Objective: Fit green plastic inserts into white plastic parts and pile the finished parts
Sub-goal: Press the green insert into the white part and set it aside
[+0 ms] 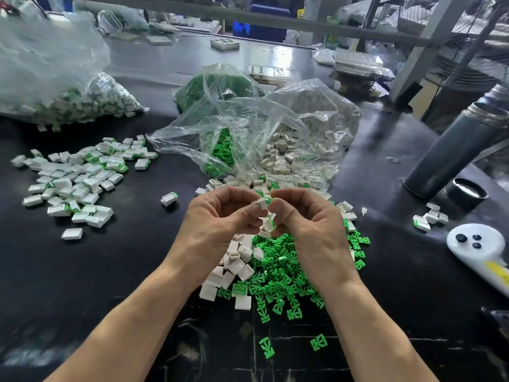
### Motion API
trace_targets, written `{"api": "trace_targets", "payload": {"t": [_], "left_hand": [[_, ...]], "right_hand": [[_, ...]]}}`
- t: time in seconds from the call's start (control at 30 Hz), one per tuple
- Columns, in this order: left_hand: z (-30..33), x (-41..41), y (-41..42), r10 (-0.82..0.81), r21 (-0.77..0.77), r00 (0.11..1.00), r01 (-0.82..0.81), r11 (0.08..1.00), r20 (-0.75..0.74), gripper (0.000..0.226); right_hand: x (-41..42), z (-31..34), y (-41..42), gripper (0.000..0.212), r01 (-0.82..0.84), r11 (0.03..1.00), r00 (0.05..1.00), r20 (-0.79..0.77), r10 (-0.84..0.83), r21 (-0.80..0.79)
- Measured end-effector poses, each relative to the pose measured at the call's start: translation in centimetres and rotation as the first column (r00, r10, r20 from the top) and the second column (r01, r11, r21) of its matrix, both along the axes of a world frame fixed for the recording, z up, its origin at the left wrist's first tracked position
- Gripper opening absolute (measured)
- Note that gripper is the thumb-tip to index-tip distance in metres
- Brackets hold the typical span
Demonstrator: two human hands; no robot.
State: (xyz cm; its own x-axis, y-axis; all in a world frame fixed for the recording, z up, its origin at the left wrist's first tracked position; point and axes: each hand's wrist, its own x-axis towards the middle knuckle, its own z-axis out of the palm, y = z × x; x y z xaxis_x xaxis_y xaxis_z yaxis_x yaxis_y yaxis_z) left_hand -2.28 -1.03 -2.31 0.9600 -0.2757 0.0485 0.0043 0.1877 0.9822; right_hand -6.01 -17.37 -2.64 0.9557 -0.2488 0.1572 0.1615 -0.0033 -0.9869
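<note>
My left hand [220, 216] pinches a white plastic part [260, 204] above the middle of the black table. My right hand [305, 216] pinches a green insert [268, 200] at that part's right end, the two touching. Under my hands lies a heap of loose green inserts [278, 279] and loose white parts [234, 266]. A pile of finished parts [74, 180], white with green ends, spreads at the left. One finished part [168, 199] lies alone between that pile and my hands.
An open clear bag [248, 139] of green and white pieces sits behind my hands. A big bag of finished parts [68, 103] lies far left. A grey cylinder [451, 153], a black cap [465, 193], a white controller [479, 249] and a few parts [429, 217] stand at right.
</note>
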Motion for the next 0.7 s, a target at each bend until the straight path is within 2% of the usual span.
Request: {"api": "trace_targets", "payload": {"t": [0.1, 0.23, 0.4, 0.6, 0.7], "left_hand": [[0.1, 0.1, 0.0, 0.014, 0.027, 1.000, -0.015, 1.000, 0.023, 0.040], [-0.2, 0.2, 0.4, 0.009, 0.049, 0.999, -0.011, 0.999, 0.048, 0.032], [-0.2, 0.2, 0.4, -0.016, 0.108, 0.995, 0.006, 0.994, 0.095, 0.021], [-0.4, 0.2, 0.3, 0.082, 0.118, 0.983, -0.102, 0.988, 0.161, 0.009], [-0.4, 0.3, 0.1, 0.138, 0.105, 0.972, -0.160, 0.982, 0.188, 0.010]], "right_hand": [[0.1, 0.0, -0.1, 0.004, -0.020, 0.999, 1.000, -0.016, 0.019, -0.040], [-0.1, 0.0, -0.1, 0.004, -0.030, 0.979, 0.999, -0.017, 0.027, -0.202], [-0.5, 0.2, 0.0, 0.005, 0.015, 0.909, 1.000, 0.011, -0.012, -0.417], [-0.1, 1.3, 0.4, 0.003, 0.049, 0.760, 0.993, 0.115, 0.034, -0.648], [0.7, 2.2, 0.2, 0.003, 0.024, 0.674, 0.988, 0.119, 0.095, -0.738]]}}
